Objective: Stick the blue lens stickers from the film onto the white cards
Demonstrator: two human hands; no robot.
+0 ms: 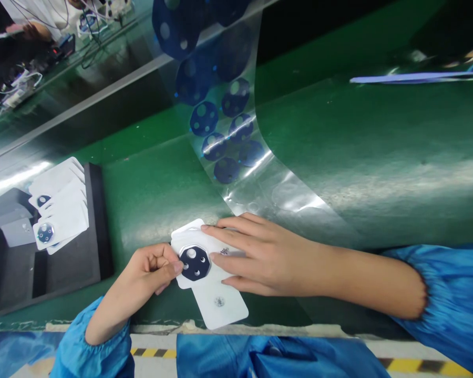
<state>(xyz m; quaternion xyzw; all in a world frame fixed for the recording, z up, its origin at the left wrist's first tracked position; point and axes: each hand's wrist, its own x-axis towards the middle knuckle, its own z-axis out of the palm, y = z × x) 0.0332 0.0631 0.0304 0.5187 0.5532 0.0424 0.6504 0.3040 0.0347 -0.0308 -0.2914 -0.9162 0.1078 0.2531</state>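
Observation:
A dark octagonal film piece [196,262] with several round holes lies over the camera-like cutout area of a white card [187,282]. My left hand [156,269] is closed, thumb and forefinger pinched at the left edge of that piece. Flat across the card's right side rests my right hand [264,257], fingers spread and holding nothing, with the forefinger and middle fingertips beside the octagon. Beneath sticks out a second white card [223,310] with a small grey printed mark. Whether the octagon is fully stuck down I cannot tell.
A clear film strip [287,191] carrying several dark octagons runs away from me over the green work surface [150,194]. To the left stands a black tray [98,226] with a stack of white cards [69,205] and grey boxes [18,228]. A person's hand [33,31] shows at far left.

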